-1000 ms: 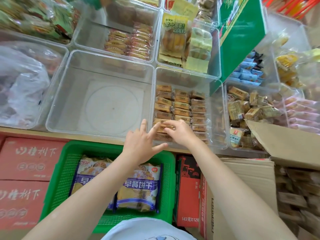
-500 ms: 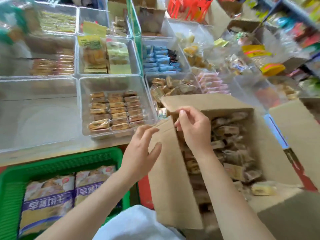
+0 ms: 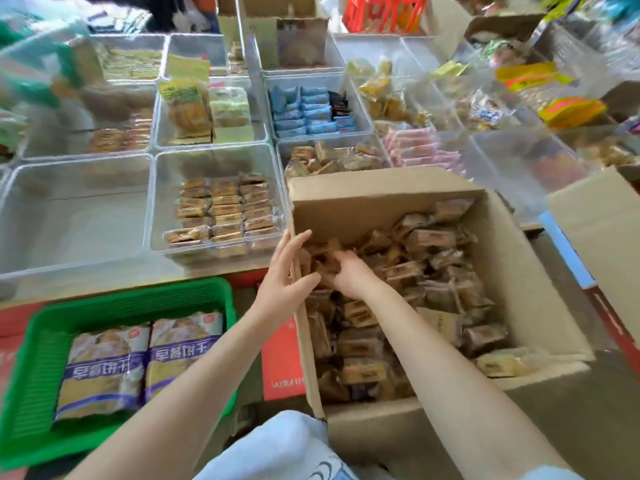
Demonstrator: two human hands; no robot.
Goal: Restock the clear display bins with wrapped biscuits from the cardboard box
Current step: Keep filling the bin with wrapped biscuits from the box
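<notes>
Both hands reach into box [image 3: 398,188]: right fingers [image 3: 334,268] grasp biscuits [image 3: 323,263], left fingers [image 3: 294,242] released.

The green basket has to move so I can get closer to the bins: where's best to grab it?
Grip the green basket by its rim, one hand on each long side, coming from above. Its mesh walls flare outward under a thicker lip, and the two biscuit bags lie flat inside, leaving the rim free.

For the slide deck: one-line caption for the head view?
Right hand grabs wrapped biscuits in the cardboard box; left hand at its rim, beside a part-filled bin.
</notes>
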